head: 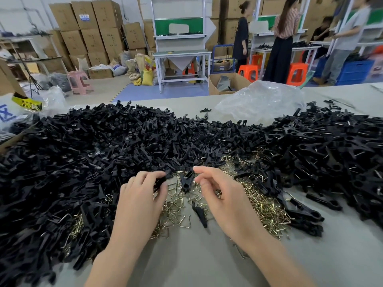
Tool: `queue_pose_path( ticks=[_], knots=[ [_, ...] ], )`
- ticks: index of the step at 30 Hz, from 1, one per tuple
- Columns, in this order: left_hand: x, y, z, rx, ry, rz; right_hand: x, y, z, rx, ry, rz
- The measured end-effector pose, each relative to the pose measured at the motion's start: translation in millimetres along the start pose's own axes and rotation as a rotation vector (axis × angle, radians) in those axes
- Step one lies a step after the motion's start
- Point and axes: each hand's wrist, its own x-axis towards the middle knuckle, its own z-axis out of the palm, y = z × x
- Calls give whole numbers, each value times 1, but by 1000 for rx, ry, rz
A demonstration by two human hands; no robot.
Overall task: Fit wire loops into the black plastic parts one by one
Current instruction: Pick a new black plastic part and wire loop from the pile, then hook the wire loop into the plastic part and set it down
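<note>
A huge heap of black plastic parts [116, 146] covers the left and middle of the table. Brass-coloured wire loops [176, 206] lie scattered in front of it, between and under my hands. My left hand [141, 195] grips a black plastic part [161, 181] between thumb and fingers. My right hand [219, 195] hovers beside it with fingers loosely curled; whether it pinches a loop cannot be told. One black part [186, 181] lies between the two hands, another black part [200, 213] nearer to me.
A second pile of black pieces [331, 154] fills the right side. A crumpled clear plastic bag [261, 100] lies at the table's far edge. Bare grey table [196, 262] lies near me. People stand at workbenches [182, 52] beyond.
</note>
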Motion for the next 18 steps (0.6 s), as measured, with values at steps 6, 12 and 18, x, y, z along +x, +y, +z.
queue_pose_path(
  ticks=[6,12,18],
  knots=[
    [-15,38,0,-416,69,93,3,-12,8,530,-259,274],
    [-17,42,9,-384,76,150,2,-8,11,709,-207,351],
    [-15,43,9,-518,93,151,6,-4,14,970,-105,442]
  ],
)
